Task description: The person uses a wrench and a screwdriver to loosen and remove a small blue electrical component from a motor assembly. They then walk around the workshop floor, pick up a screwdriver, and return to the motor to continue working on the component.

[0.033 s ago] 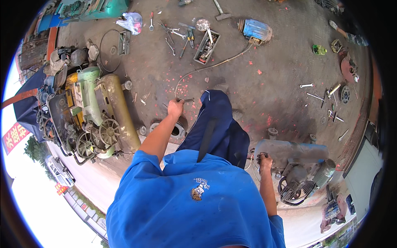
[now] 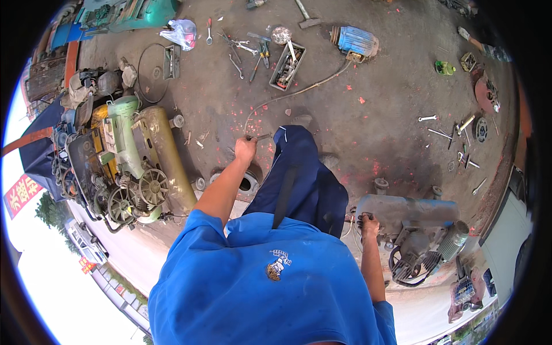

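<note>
Head view: blue motor point(image 2: 356, 41) and toolbox point(image 2: 295, 71) lie beyond left hand point(image 2: 245, 149).

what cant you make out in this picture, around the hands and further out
All in the head view:
Dark tool: grip hidden by the left hand; too blurred to name.
Right hand: too small and dark to tell what, if anything, it holds.
Metal toolbox: jumbled inside, too small to sort.
Other person: mostly cut off by the picture's dark edge.
</note>
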`<state>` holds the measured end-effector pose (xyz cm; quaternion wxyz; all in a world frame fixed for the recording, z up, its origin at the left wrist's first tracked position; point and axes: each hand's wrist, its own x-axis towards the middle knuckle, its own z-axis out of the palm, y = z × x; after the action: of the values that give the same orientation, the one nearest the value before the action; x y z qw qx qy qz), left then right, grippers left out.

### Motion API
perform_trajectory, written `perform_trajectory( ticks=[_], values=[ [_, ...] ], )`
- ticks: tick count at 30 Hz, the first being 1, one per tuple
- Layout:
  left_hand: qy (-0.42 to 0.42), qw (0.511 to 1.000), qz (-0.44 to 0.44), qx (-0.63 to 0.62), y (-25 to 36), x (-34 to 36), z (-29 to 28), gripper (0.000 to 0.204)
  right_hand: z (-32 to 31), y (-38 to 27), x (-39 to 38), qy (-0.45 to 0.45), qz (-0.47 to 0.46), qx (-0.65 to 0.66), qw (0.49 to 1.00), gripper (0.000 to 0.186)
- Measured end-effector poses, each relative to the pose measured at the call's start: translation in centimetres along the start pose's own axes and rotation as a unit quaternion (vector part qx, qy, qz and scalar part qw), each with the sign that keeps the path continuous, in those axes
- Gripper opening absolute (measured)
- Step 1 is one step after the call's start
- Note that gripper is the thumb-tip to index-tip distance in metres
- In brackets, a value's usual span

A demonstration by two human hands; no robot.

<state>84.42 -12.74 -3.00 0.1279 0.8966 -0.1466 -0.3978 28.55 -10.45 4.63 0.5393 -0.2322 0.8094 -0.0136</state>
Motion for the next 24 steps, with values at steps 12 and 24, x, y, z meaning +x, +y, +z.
perform_trajectory(
  ticks=[12, 24],
  values=[
    [-0.097, 0.928, -0.199, -0.299, 5.9, 26.5, 13.6, 0.006, 24.2, -9.6, 0.9, -0.083, 0.113, 0.081, 0.987, 0.012],
    [0.036, 0.969, 0.015, 0.244, 6.1, 56.9, 19.3, 0.044, 43.0, -16.2, 7.7, -0.123, 0.207, 0.071, 0.968, 0.012]
  ],
)
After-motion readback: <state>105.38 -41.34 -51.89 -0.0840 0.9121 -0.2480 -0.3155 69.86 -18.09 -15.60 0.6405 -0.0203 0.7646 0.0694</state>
